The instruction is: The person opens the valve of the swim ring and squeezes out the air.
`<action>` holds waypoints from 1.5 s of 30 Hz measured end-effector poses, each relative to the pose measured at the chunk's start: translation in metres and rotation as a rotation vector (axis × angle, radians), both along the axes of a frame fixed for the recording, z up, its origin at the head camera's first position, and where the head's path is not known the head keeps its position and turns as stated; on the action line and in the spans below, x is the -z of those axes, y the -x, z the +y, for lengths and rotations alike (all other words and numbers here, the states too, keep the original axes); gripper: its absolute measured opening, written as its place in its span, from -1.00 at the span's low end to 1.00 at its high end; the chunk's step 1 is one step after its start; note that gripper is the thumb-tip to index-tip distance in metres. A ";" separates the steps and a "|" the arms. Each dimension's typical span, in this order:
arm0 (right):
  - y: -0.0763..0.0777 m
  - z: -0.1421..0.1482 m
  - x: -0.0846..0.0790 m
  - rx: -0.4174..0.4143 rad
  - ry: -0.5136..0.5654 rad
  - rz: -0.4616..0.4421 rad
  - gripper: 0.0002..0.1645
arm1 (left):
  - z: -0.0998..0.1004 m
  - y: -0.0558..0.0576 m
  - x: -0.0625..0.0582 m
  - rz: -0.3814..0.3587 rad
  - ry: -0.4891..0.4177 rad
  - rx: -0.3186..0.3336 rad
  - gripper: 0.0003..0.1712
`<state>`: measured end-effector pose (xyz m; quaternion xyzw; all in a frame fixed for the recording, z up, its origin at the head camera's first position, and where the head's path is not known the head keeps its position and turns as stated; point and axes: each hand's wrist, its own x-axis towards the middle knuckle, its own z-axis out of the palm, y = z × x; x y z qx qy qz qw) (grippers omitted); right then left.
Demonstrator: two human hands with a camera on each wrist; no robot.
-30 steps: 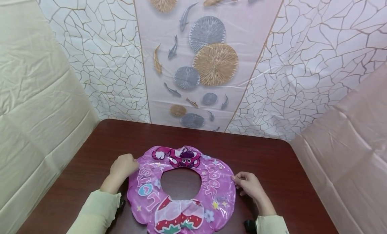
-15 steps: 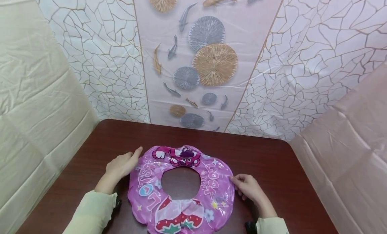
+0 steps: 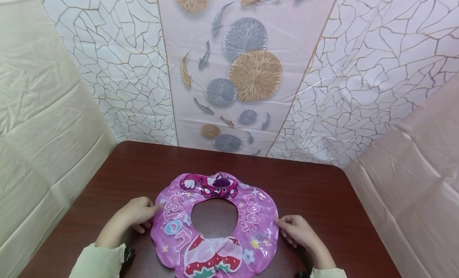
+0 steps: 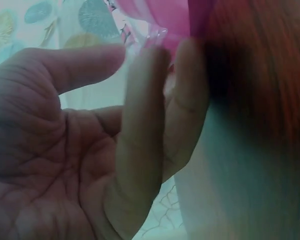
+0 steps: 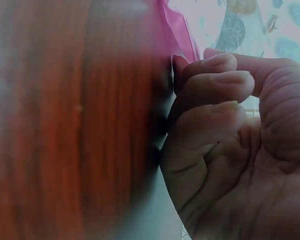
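Observation:
A pink inflatable swim ring (image 3: 263, 230) with a scalloped edge, a printed bear and strawberries lies on the dark wooden table. It looks only partly filled. My left hand (image 3: 138, 212) is at its left edge, thumb tip reaching the rim in the head view. In the left wrist view, the left thumb (image 4: 85, 65) and loosely bent fingers (image 4: 145, 125) stand apart just short of the pink plastic; whether they touch it is unclear. At the right edge, my right hand (image 3: 295, 230) pinches the rim between thumb and index finger, its other fingers (image 5: 215, 120) curled.
The brown table (image 3: 301, 186) extends behind and to both sides of the ring. A patterned cloth backdrop (image 3: 222, 122) hangs at the back, with pale cloth walls on the left (image 3: 53, 122) and right (image 3: 412, 170).
My left hand has come off the ring's upper left edge, spread its thumb, and moved down to the left edge. The right hand has slid slightly down along the rim. The ring barely moved.

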<state>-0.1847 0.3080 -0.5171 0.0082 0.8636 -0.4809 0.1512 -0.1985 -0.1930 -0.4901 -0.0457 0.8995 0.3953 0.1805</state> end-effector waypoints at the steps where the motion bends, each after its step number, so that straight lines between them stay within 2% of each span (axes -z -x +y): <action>1: -0.002 0.000 0.000 -0.005 0.001 -0.004 -0.45 | -0.001 -0.003 -0.001 -0.008 -0.004 0.000 -0.60; 6: -0.008 0.001 0.002 -0.044 0.020 -0.012 -0.42 | -0.003 -0.020 -0.003 -0.019 -0.001 -0.004 -0.60; 10: -0.011 0.001 0.002 -0.058 0.035 -0.006 -0.45 | -0.001 -0.027 0.002 0.002 -0.029 -0.006 -0.63; 14: -0.013 0.000 0.003 -0.067 0.054 0.004 -0.47 | 0.002 -0.029 0.009 0.035 -0.044 -0.016 -0.65; 18: -0.014 -0.003 0.004 -0.054 0.051 0.013 -0.47 | 0.004 -0.031 0.010 0.049 -0.031 -0.034 -0.66; 29: -0.015 -0.008 0.003 -0.025 -0.012 0.054 -0.53 | 0.009 -0.029 0.009 0.134 0.093 -0.009 -0.72; 36: -0.016 -0.012 0.000 -0.005 -0.075 0.085 -0.57 | -0.003 -0.030 0.012 0.099 0.107 -0.064 -0.82; 41: -0.016 -0.012 0.000 0.026 -0.138 0.133 -0.57 | -0.011 -0.029 0.013 0.106 0.100 -0.061 -0.82; 45: -0.016 -0.011 0.001 0.045 -0.147 0.132 -0.56 | -0.013 -0.029 0.013 0.096 0.097 -0.059 -0.80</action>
